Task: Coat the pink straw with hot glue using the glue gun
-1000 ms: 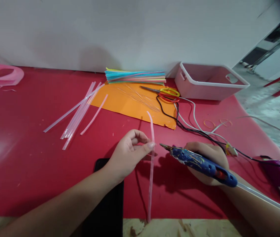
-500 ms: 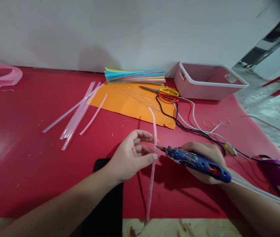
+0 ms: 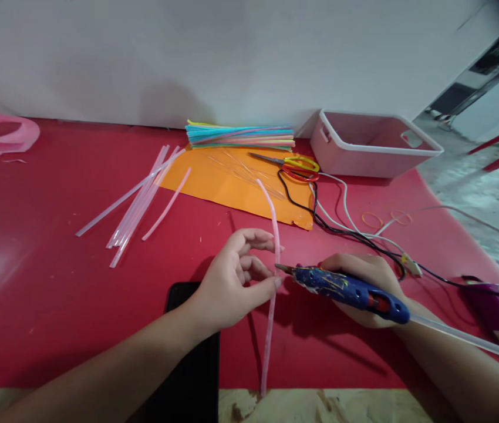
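Observation:
Between thumb and fingers, my left hand (image 3: pixel 243 279) pinches a thin pink straw-like tube (image 3: pixel 269 329), held lengthwise with its upper end bent to the left. My right hand (image 3: pixel 364 282) is wrapped around a blue hot glue gun (image 3: pixel 341 285) with dried glue streaks on its body. Its metal nozzle points left and sits at the tube, just above my left thumb; whether it touches cannot be made out. A clear glue stick (image 3: pixel 465 338) sticks out of the gun's rear.
Loose pink tubes (image 3: pixel 137 205) lie left on the red table (image 3: pixel 56 294). Behind are an orange sheet (image 3: pixel 214 182), scissors (image 3: pixel 297 166), bundled coloured sticks (image 3: pixel 238 136) and a plastic basket (image 3: pixel 364 158). Cables (image 3: pixel 341 229) and a purple device (image 3: pixel 496 311) are right; a black flat object (image 3: pixel 192 376) lies below my left arm.
The tube's upper end has swung left and farther away over the orange sheet. The glue gun has shifted slightly left, its nozzle now closer to the tube.

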`<state>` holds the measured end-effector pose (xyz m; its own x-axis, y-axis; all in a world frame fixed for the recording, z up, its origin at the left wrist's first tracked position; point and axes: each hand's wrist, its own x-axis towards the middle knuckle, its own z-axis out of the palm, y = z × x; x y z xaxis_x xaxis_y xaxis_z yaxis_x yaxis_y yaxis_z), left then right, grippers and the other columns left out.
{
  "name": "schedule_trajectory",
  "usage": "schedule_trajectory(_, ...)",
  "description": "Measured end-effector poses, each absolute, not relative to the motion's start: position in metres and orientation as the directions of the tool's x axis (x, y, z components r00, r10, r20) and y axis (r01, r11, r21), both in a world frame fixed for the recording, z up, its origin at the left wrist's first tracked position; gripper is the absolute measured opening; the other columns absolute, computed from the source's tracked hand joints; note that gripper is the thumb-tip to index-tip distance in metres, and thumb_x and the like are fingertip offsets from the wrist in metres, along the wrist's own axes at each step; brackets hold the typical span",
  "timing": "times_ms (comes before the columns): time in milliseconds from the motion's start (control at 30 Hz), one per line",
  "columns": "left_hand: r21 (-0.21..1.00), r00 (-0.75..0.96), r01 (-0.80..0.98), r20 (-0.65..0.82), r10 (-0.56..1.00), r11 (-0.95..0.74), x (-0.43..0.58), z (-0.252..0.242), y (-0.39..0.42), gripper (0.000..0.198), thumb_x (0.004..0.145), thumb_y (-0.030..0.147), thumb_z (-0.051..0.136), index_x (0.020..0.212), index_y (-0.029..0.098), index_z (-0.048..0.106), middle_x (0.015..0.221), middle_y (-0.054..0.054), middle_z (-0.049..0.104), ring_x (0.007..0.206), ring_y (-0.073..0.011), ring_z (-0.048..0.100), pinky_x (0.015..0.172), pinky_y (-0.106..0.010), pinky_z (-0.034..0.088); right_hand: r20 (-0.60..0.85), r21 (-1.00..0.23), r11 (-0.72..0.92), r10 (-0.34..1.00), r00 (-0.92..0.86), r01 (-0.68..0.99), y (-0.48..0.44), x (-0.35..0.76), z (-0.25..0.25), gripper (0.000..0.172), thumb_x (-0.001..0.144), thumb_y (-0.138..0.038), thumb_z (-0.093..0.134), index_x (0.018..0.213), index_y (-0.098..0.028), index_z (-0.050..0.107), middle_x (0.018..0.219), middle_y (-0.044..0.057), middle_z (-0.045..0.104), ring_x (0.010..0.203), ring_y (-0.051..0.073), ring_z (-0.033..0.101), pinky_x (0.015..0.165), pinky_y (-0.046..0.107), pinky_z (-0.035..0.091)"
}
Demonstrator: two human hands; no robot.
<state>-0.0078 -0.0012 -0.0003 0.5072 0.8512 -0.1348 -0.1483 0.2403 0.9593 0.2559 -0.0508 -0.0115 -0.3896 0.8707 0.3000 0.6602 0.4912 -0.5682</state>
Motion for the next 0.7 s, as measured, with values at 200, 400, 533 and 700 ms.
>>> schedule_trajectory(200,0.959,0.527,-0.158,-0.121,0.841,0.237,-0.0088,-0.0017,-0.0024,0.047,0.08,0.013,0.078,0.117,0.022,0.051,0.126,-0.008,0.061,0.069,-0.0042,0.06,0.068,-0.023,0.053,0.282,-0.574,0.461,0.887,-0.365,0.677,-0.0512,0.2541,-0.0096,0.012,0.085,-0.026,0.059,0.096,-0.025,0.06,0.073,0.001,0.072,0.054,0.015,0.062,0.053,0.028,0.045)
schedule_trajectory(400,0.957,0.541,-0.163,-0.115,0.833,0.239,-0.0087,-0.0035,-0.0028,0.049,0.081,0.011,0.077,0.12,0.023,0.05,0.134,-0.009,0.057,0.068,-0.0029,0.06,0.065,-0.021,0.054,0.284,-0.577,0.447,0.894,-0.345,0.684,-0.0512,0.2552,-0.0103,0.011,0.086,-0.03,0.06,0.094,-0.023,0.062,0.071,0.0,0.072,0.052,0.014,0.061,0.052,0.027,0.044)
schedule_trajectory(533,0.956,0.544,-0.165,-0.118,0.831,0.244,-0.0084,-0.0028,-0.0029,0.05,0.079,0.01,0.078,0.119,0.023,0.05,0.135,-0.011,0.056,0.067,-0.0029,0.06,0.065,-0.021,0.054,0.251,-0.584,0.417,0.909,-0.333,0.696,-0.0515,0.2544,-0.0086,0.01,0.085,-0.028,0.06,0.093,-0.024,0.062,0.071,0.001,0.073,0.052,0.016,0.062,0.051,0.027,0.046)
schedule_trajectory(700,0.946,0.568,-0.205,-0.093,0.818,0.251,-0.0083,-0.001,-0.0022,0.051,0.077,0.011,0.081,0.117,0.023,0.051,0.138,-0.011,0.055,0.066,-0.002,0.06,0.064,-0.02,0.055,0.252,-0.591,0.419,0.908,-0.335,0.689,-0.051,0.2531,-0.0063,0.01,0.085,-0.028,0.059,0.093,-0.023,0.062,0.071,0.001,0.073,0.052,0.015,0.062,0.051,0.027,0.045)
